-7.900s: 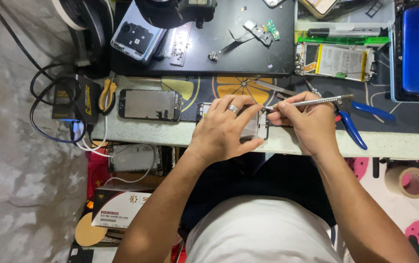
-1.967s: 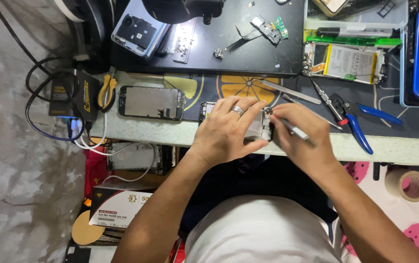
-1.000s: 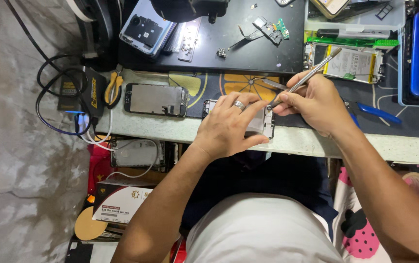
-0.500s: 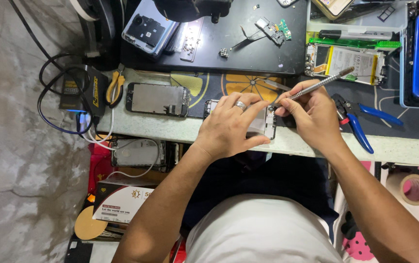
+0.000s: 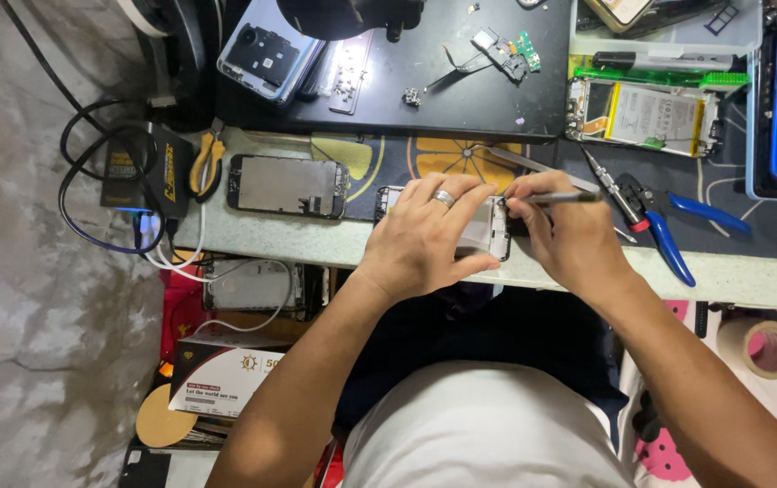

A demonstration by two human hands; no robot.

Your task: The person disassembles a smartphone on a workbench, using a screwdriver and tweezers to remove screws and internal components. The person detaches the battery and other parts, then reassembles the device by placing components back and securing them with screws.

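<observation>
Bench: cluttered repair surface;
Left hand: your fingers clamp the phone flat;
Right hand: you pinch tweezers, tip at phone's edge

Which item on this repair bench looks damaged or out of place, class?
An opened phone lies at the bench's far right, back removed, battery exposed. Loose circuit parts sit scattered on the black mat. The left hand steadies another phone while the right hand works with a slim tool.
</observation>
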